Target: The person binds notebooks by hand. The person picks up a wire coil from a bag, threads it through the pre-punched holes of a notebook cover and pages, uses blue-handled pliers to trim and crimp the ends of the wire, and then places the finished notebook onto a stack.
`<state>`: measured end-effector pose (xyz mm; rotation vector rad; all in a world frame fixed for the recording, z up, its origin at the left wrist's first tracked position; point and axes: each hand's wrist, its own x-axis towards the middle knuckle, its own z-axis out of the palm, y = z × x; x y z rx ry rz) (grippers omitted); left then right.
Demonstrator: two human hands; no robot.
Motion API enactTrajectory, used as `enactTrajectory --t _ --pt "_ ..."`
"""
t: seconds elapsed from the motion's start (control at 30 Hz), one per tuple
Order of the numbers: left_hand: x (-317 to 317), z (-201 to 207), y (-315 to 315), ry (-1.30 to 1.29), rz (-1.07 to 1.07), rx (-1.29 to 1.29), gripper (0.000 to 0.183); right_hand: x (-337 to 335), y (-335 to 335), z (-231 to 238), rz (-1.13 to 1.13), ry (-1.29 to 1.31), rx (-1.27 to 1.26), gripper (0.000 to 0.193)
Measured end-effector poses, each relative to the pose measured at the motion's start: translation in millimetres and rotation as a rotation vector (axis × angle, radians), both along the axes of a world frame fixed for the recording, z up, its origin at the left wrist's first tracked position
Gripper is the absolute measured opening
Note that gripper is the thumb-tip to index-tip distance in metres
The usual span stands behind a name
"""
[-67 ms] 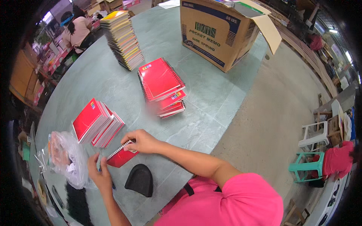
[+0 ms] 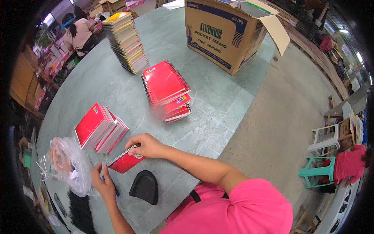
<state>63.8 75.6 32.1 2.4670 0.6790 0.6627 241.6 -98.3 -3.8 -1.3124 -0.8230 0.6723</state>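
A red spiral notebook (image 2: 125, 162) is tilted up over the table, its coil edge toward the far left. My right hand (image 2: 146, 145) pinches it at the upper end of the coil. At the coil's lower end is my left hand (image 2: 102, 180), its thumb and forefinger close together by the wire. A slim blue-handled tool (image 2: 116, 190) shows beside that palm, mostly hidden; its kind cannot be made out. Just left of it lies a clear plastic bag (image 2: 78, 171) with contents. A black horseshoe-shaped pad (image 2: 144, 187) lies right of my left hand.
Two red notebook stacks, a coil-less-looking one (image 2: 93, 124) and a spiral one (image 2: 165, 84), stand beyond my hands. Farther off are a tall notebook stack (image 2: 126, 43) and an opened cardboard box (image 2: 218, 35). Black bristly strands (image 2: 80, 212) lie lower left. Stools (image 2: 317, 171) stand at right.
My left hand has turned slightly, bringing its thumb and forefinger closer together at the coil's end. The notebook has tilted a little; the right hand has hardly moved.
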Motion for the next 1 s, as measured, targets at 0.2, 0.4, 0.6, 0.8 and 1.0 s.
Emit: enactTrajectory --t 0.2,0.4,0.6,0.8,1.0 --pt "-64.9 -65.0 -7.8 0.33 -0.027 0.478 0.047 2.3 4.5 -2.3 0.013 -0.174 0.042 0.023" --pt "-85.0 -67.7 -0.2 0.287 0.169 0.454 0.056 -3.2 6.6 -11.2 0.014 -0.186 0.031 0.025" --pt "-104.7 -50.4 12.1 0.366 0.036 0.153 0.049 -3.4 5.3 6.5 0.107 -0.379 -0.182 0.025" --pt "-120.1 -57.4 19.4 -0.359 0.235 -0.609 0.046 -10.6 15.5 36.7 0.121 -0.971 -0.248 0.02" --pt "-87.7 -43.0 -11.4 -0.153 0.232 -0.652 0.034 -43.6 60.3 46.3 0.199 -1.02 -0.362 0.019"
